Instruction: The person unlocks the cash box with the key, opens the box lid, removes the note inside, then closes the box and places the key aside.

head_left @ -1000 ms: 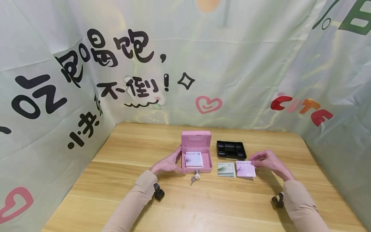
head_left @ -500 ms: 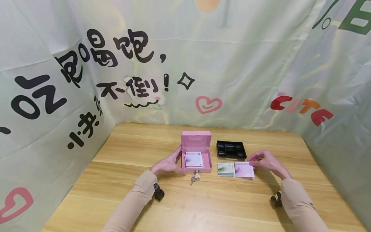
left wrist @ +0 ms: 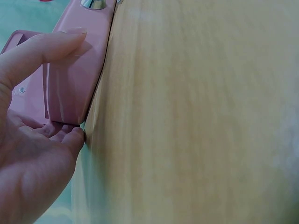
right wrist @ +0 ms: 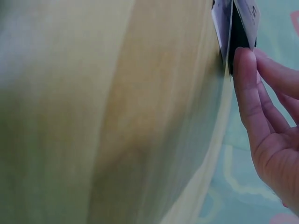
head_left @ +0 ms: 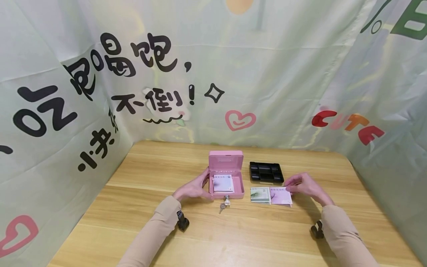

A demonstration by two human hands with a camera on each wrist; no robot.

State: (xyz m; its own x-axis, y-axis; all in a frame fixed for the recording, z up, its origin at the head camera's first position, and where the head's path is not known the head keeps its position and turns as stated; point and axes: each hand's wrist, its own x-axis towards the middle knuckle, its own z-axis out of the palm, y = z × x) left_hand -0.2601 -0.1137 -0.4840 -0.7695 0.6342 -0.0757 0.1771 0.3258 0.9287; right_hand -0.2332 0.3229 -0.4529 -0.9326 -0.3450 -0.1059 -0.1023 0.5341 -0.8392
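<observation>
Right hand [head_left: 304, 184]: fingers and thumb pinch a corner of the folded purple note [head_left: 281, 196]
Shift: the note, angled a second ago, now sits straighter, just beside the green note [head_left: 260, 195] on the bench [head_left: 213, 237]
Left hand [head_left: 192, 188]: curved round the pink box [head_left: 238, 183]
Backdrop [head_left: 283, 74]: "CUTE", "不倒!"

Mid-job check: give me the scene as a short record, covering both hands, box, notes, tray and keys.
Left hand: grips the left end of the pink box, thumb on its front
Right hand: pinches the purple notes at a corner
Box: lid up, pale notes inside, toward the left
Green notes: on the table, directly left of the purple notes
Black tray: right of the box, behind the green notes
Keys: at the front lock
Purple notes lifted: cannot tell
</observation>
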